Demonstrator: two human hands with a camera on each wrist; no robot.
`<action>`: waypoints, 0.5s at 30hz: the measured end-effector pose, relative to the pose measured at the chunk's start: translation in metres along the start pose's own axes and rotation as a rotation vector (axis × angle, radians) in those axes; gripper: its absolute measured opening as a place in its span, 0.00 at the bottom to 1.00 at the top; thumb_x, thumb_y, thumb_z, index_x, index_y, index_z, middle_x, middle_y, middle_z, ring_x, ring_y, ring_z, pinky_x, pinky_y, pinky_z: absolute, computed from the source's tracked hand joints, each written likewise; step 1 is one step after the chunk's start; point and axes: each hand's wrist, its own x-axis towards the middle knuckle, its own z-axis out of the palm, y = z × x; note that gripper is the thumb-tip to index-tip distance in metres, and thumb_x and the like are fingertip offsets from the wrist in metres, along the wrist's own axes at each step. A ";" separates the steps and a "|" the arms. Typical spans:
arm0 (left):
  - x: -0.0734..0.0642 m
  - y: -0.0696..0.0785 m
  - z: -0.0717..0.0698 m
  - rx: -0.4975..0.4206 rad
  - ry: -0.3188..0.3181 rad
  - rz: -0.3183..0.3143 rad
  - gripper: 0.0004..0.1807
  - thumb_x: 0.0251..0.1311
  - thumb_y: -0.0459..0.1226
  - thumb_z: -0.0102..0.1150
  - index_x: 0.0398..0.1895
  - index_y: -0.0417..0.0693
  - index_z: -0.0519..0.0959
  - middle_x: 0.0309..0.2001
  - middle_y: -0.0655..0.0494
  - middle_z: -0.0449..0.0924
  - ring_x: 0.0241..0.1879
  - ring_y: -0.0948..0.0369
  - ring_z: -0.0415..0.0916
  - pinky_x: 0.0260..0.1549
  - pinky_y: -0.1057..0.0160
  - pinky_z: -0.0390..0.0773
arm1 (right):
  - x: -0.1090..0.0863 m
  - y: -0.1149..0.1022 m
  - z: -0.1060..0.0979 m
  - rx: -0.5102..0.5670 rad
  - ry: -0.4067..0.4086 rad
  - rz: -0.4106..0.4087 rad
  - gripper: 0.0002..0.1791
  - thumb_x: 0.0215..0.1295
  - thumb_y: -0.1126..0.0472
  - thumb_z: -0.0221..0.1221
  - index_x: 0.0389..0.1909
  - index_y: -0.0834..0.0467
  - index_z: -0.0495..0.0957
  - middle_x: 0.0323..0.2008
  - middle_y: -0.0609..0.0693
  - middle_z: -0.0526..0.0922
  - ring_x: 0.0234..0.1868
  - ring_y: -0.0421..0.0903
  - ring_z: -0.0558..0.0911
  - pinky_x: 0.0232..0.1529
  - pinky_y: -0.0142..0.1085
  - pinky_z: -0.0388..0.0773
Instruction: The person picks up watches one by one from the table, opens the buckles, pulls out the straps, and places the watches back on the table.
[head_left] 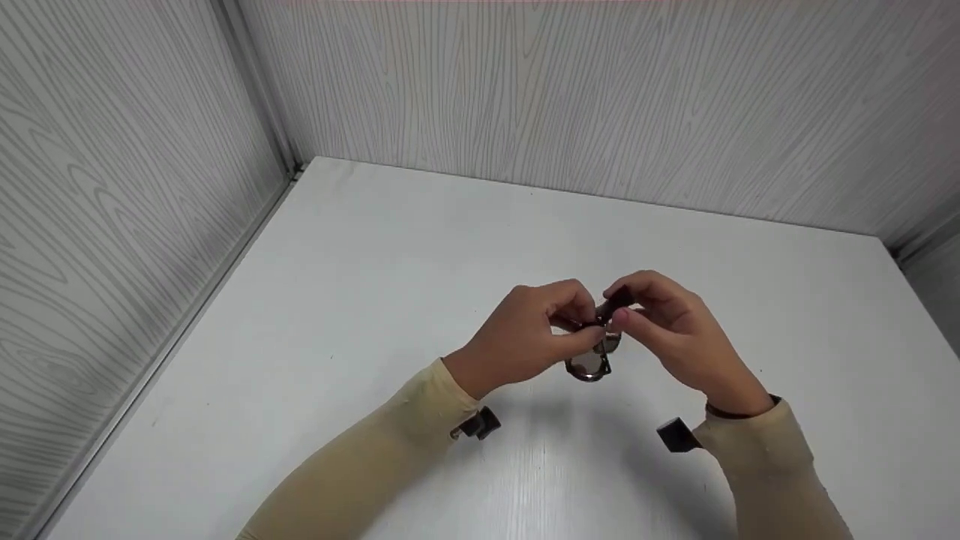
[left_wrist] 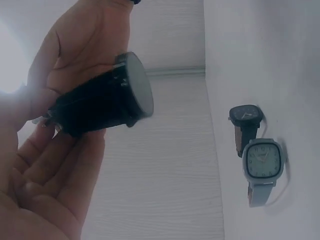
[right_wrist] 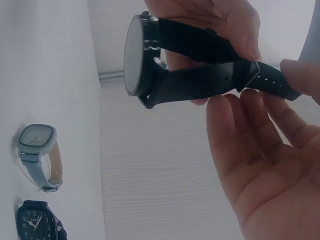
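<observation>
A watch with a black strap and a round case [right_wrist: 134, 55] is held up between both hands, its strap looped and fed through the buckle [right_wrist: 248, 75]. In the head view my left hand [head_left: 525, 330] pinches the strap by the buckle between thumb and fingers. From the other side, my right hand [head_left: 682, 337] pinches the punched free end of the black strap [head_left: 619, 298]. The case hangs below the fingers, its metal rim [head_left: 589, 375] showing. Seen from the left wrist, the dial faces away from my left palm [left_wrist: 45, 195].
Two more watches stand on the white table [head_left: 420, 240]: one light blue-grey [left_wrist: 263, 159], one dark with a squarish case [left_wrist: 245, 115]. Wood-grain panels [head_left: 525, 82] wall the table at the back and left. A small black block [head_left: 677, 435] sits at the right wrist.
</observation>
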 end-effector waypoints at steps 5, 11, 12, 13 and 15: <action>0.001 -0.002 0.001 0.152 0.053 0.065 0.06 0.61 0.42 0.60 0.29 0.54 0.75 0.31 0.72 0.82 0.33 0.79 0.78 0.38 0.73 0.77 | 0.000 -0.004 -0.002 -0.074 0.066 0.071 0.12 0.65 0.71 0.55 0.49 0.64 0.74 0.42 0.62 0.77 0.38 0.55 0.81 0.43 0.40 0.80; 0.001 0.000 0.000 0.021 0.064 -0.041 0.05 0.60 0.43 0.62 0.30 0.54 0.77 0.32 0.69 0.82 0.33 0.73 0.81 0.32 0.70 0.80 | 0.002 -0.006 -0.001 -0.125 0.096 0.061 0.14 0.65 0.70 0.56 0.51 0.62 0.74 0.43 0.61 0.78 0.40 0.51 0.80 0.44 0.37 0.78; 0.001 0.001 0.000 -0.003 0.066 -0.056 0.05 0.60 0.43 0.62 0.30 0.54 0.78 0.32 0.68 0.82 0.32 0.72 0.81 0.32 0.69 0.80 | 0.002 -0.006 0.000 -0.127 0.101 0.053 0.14 0.64 0.71 0.56 0.51 0.62 0.74 0.43 0.61 0.77 0.40 0.51 0.80 0.44 0.36 0.78; 0.001 0.001 0.000 -0.022 0.069 -0.066 0.05 0.60 0.43 0.63 0.30 0.54 0.78 0.31 0.68 0.82 0.31 0.71 0.81 0.32 0.68 0.81 | 0.002 -0.006 0.000 -0.125 0.107 0.043 0.14 0.64 0.71 0.56 0.51 0.63 0.74 0.42 0.61 0.77 0.39 0.50 0.80 0.44 0.35 0.78; 0.002 0.002 0.000 -0.049 0.074 -0.081 0.04 0.59 0.42 0.64 0.30 0.55 0.79 0.31 0.67 0.82 0.31 0.70 0.81 0.32 0.68 0.81 | 0.002 -0.005 0.000 -0.118 0.119 0.025 0.15 0.64 0.73 0.56 0.51 0.64 0.74 0.42 0.62 0.77 0.39 0.50 0.79 0.43 0.33 0.77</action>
